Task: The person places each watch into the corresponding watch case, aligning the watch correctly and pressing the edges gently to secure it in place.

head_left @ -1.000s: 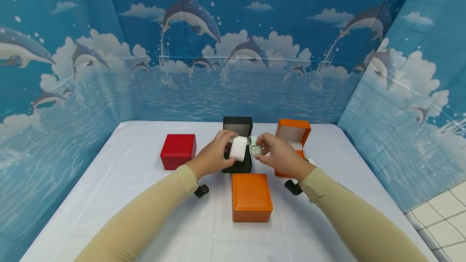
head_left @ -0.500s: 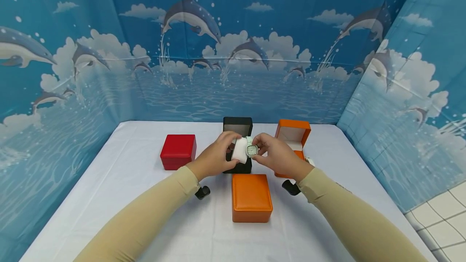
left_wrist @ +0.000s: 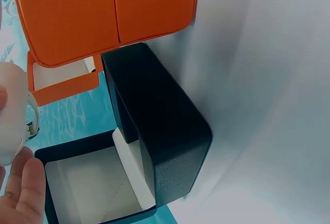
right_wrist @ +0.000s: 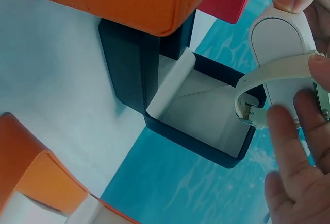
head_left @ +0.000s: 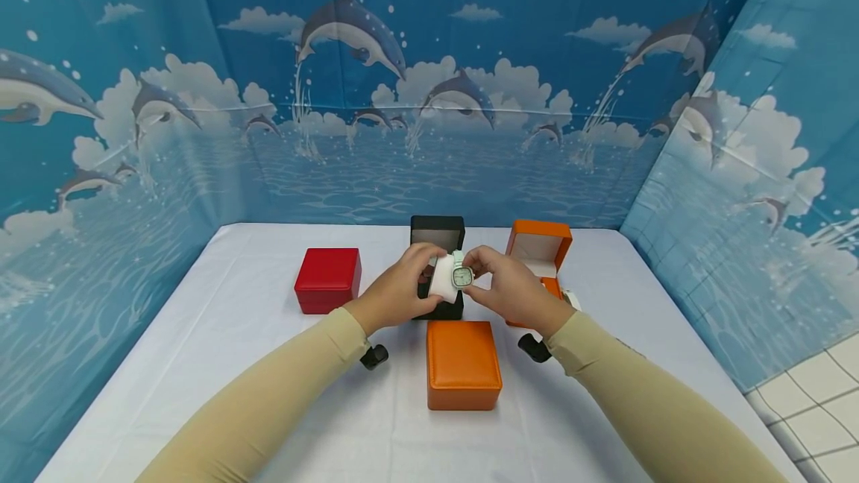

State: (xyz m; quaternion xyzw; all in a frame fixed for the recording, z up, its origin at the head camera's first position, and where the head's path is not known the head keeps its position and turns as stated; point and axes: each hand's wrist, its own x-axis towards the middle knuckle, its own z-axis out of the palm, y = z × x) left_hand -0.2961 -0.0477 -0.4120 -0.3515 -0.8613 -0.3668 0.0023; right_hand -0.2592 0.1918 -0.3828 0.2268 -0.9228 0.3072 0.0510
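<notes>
My left hand (head_left: pixel 396 285) grips a white watch cushion (head_left: pixel 442 279) by its two long edges, over the open black box (head_left: pixel 438 231). At the cushion's right end my right hand (head_left: pixel 515 288) pinches a watch (head_left: pixel 462 276) with a pale mint strap and a squarish dial. The right wrist view shows the strap (right_wrist: pixel 278 71) buckled into a loop that crosses the cushion's flat end face (right_wrist: pixel 278 33). In the left wrist view the buckle side of the strap (left_wrist: pixel 33 116) sticks out past the cushion (left_wrist: pixel 13 113). My right fingertips are at the case.
A closed orange box (head_left: pixel 463 364) stands in front of the black one. On the right is an open orange box (head_left: pixel 537 241) with a white-strapped watch (head_left: pixel 570 298) at its edge, partly behind my right wrist. A closed red box (head_left: pixel 327 279) sits left on the white-covered table (head_left: pixel 268 393).
The watch has moved left, from beside the cushion to overlapping its right end. My left hand still holds the cushion, now turned slightly toward the watch.
</notes>
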